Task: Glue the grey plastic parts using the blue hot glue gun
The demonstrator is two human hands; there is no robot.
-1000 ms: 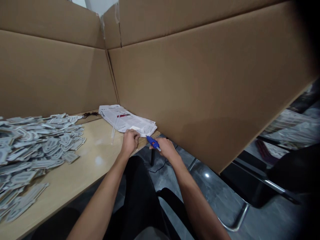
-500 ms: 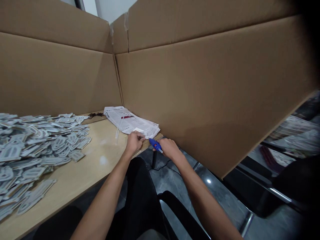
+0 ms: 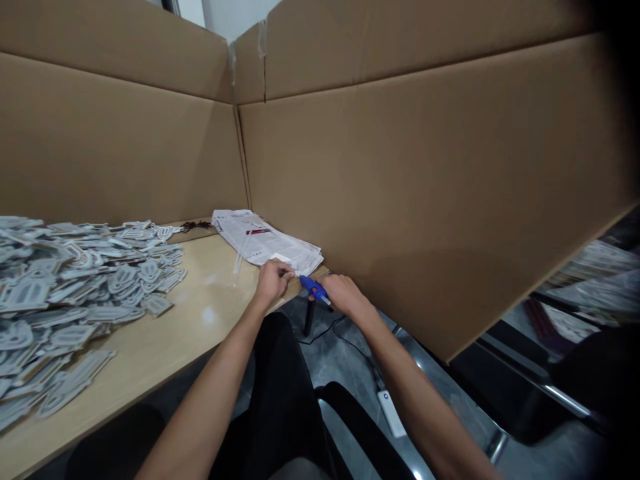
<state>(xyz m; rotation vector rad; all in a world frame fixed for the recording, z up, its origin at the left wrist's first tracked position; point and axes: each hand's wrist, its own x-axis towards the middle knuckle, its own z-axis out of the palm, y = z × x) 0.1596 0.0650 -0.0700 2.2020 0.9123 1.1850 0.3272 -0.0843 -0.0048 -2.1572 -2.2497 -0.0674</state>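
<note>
My right hand (image 3: 341, 293) is closed around a blue glue gun (image 3: 313, 288), with a pale glue stick poking out of its rear. The gun's nozzle points left, toward the fingertips of my left hand (image 3: 273, 280). That hand is closed in a pinch at the table edge, on a small white piece (image 3: 296, 272) that is mostly hidden. Just behind it lie sheets of printed paper (image 3: 290, 245), with a flat white piece (image 3: 281, 257) on them. A red cutter (image 3: 259, 231) rests on the paper, and clear glue sticks (image 3: 239, 260) lie by its left edge.
Many flat grey-white cut-out pieces (image 3: 90, 287) are heaped on the left of the wooden table (image 3: 205, 333). Cardboard walls (image 3: 400, 173) stand behind and to the right. A dark cable (image 3: 197, 225) lies at the back. On the floor is a white power strip or box (image 3: 391, 413) with a cord.
The view has shifted slightly, bringing the white box on the floor into sight. Both hands keep their holds, the glue gun's nozzle still by the left fingertips.
</note>
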